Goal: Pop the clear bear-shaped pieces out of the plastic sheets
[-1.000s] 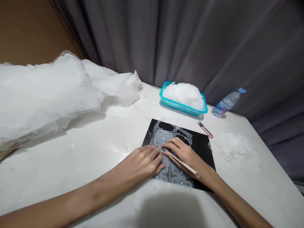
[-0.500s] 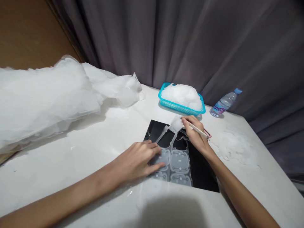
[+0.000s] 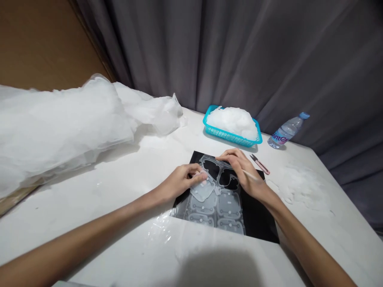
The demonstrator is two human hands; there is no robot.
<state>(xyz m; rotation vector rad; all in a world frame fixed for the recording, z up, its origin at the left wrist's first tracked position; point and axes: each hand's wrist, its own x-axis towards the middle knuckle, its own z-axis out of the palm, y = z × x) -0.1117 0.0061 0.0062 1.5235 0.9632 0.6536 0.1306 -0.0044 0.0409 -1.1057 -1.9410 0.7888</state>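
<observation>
A translucent plastic sheet (image 3: 229, 204) with rounded shapes lies on a black board (image 3: 257, 217); several cut-outs at its far end show black. My left hand (image 3: 182, 181) pinches a loose translucent piece (image 3: 202, 193), tilted over the sheet's left side. Thumb and fingertips are closed on its far edge. My right hand (image 3: 242, 171) is curled around a thin white stick (image 3: 250, 175), its tip hidden. The right fingertips are over the sheet's far edge, beside the cut-outs.
Pink-handled thread snips (image 3: 259, 164) lie right of my right hand. Behind stand a turquoise basket (image 3: 230, 137) heaped with white scraps and a water bottle (image 3: 287, 131). A big white plastic bag (image 3: 66, 135) fills the left. Thin clear scraps (image 3: 305, 187) lie at right.
My left hand has gone from lying spread on the sheet to pinching the translucent piece. That piece came down from near my right fingertips. The snips are now uncovered.
</observation>
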